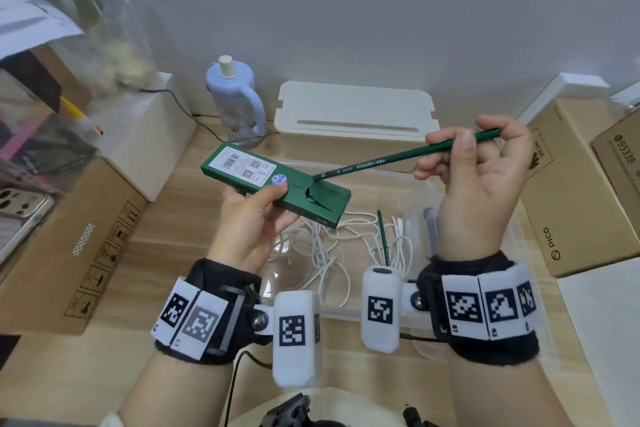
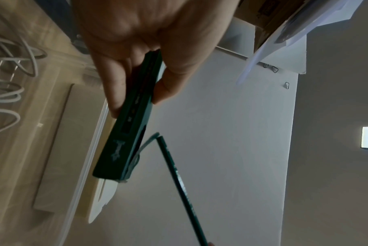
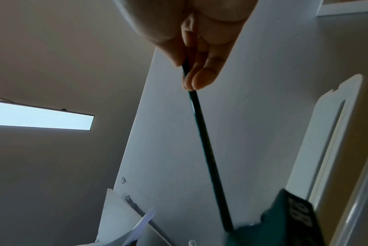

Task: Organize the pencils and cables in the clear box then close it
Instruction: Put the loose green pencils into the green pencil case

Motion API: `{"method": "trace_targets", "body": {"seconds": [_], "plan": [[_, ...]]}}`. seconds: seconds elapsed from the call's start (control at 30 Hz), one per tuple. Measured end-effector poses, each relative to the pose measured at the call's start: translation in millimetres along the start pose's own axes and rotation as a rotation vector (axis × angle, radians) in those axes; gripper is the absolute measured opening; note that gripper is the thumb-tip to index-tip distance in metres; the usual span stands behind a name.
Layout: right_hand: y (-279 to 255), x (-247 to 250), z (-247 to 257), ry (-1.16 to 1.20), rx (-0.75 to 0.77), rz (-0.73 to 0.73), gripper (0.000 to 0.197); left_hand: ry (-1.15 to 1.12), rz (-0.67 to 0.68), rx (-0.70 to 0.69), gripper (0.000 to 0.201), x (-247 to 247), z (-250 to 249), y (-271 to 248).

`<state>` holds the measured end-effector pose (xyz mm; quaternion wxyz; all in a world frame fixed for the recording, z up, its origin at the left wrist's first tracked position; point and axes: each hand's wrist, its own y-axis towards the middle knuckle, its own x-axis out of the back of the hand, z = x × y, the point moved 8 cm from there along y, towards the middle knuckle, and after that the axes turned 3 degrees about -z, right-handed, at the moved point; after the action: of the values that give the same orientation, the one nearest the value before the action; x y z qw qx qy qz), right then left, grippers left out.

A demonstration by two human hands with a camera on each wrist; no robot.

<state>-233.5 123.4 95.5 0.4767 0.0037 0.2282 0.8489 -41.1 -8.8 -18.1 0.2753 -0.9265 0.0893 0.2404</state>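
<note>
Left hand (image 1: 247, 222) grips green pencil box (image 1: 275, 185) at frame center, above the clear box (image 1: 429, 194). Right hand (image 1: 485, 177) fingers pinch a green pencil (image 1: 398, 157), its tip at the pencil box's torn opening. White cables (image 1: 332, 253) and another pencil (image 1: 383, 239) lie in the clear box, lower center.

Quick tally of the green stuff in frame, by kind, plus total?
Green pencils: 2, one pinched in the right hand, one lying among the white cables in the clear box
Green pencil cartons: 1, held by the left hand
Total: 3
</note>
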Motion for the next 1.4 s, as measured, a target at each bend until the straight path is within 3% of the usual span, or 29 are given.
{"method": "trace_targets", "body": {"seconds": [0.2,0.33,0.5,0.57,0.7,0.77,0.9,0.97,1.03,1.07,1.17,1.23,1.3,1.4], "plan": [[0,-13,1,-0.05,0.006,0.084,0.015,0.093,0.004,-0.04,0.05,0,-1,1],[1,-6,-5,-0.121,-0.011,0.089,0.016,-0.008,-0.024,-0.075,0.05,5,-8,3],[-5,-8,-27,-0.087,-0.181,0.105,0.018,-0.151,-0.057,-0.024,0.046,6,-7,3],[-12,-15,-33,-0.263,-0.177,0.161,0.02,-0.161,-0.052,-0.03,0.046,3,-7,2],[-25,-35,-34,-0.653,0.001,0.332,0.009,-0.126,0.021,-0.05,0.045,-7,-5,-3],[-26,-40,-36,-0.794,0.059,0.374,0.013,-0.086,0.05,-0.064,0.045,-12,-3,-4],[-29,-51,-49,-0.931,0.026,0.497,0.015,-0.024,0.095,-0.056,0.05,-15,4,-1],[-37,-60,-61,-0.975,-0.002,0.683,0.012,-0.018,0.103,-0.039,0.05,-15,7,1],[-45,-64,-73,-0.897,-0.095,0.844,0.014,-0.044,0.086,-0.025,0.05,-13,9,4],[-44,-61,-80,-0.786,-0.186,0.842,0.014,-0.062,0.07,-0.018,0.049,-10,9,7],[-30,-32,-105,-0.474,-0.518,0.588,0.019,-0.073,0.004,-0.034,0.045,2,6,16],[-32,-12,-142,-0.609,-0.723,0.535,0.022,-0.068,-0.027,-0.03,0.041,8,4,22],[-41,3,-176,-0.88,-0.869,0.631,0.022,-0.068,-0.043,-0.011,0.038,12,6,27],[-54,10,-208,-1.073,-1.02,0.778,0.041,-0.066,-0.05,0.004,0.038,14,9,31]]}}
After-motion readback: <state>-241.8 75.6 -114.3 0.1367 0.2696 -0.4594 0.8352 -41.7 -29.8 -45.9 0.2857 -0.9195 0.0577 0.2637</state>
